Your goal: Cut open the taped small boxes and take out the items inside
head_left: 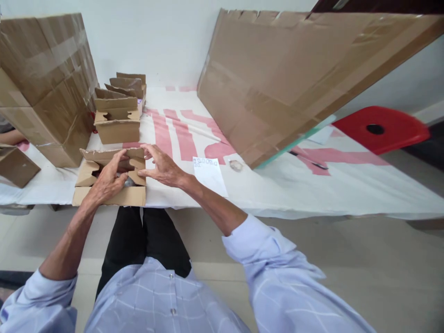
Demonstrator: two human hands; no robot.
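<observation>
A small open cardboard box (125, 198) sits at the table's front edge, its lid flap standing up at the back. My left hand (110, 178) reaches over the front wall into the opening, with thumb and fingers apart. Just right of its thumb, a greyish item (129, 182) shows inside the box; its kind cannot be made out. At the box's right side is my right hand (161, 167), fingers and thumb spread near the side flap and the upper corner. Whether its fingertips touch the cardboard is unclear.
More open small boxes (117, 132) stand in a row behind. Large taped cartons (52, 92) rise at left, and a big cardboard panel (277, 83) leans at right. A marked paper (210, 178), a pen-like dark object (312, 161) and a red stool (391, 132) are rightward. Another person's arm (12, 137) shows far left.
</observation>
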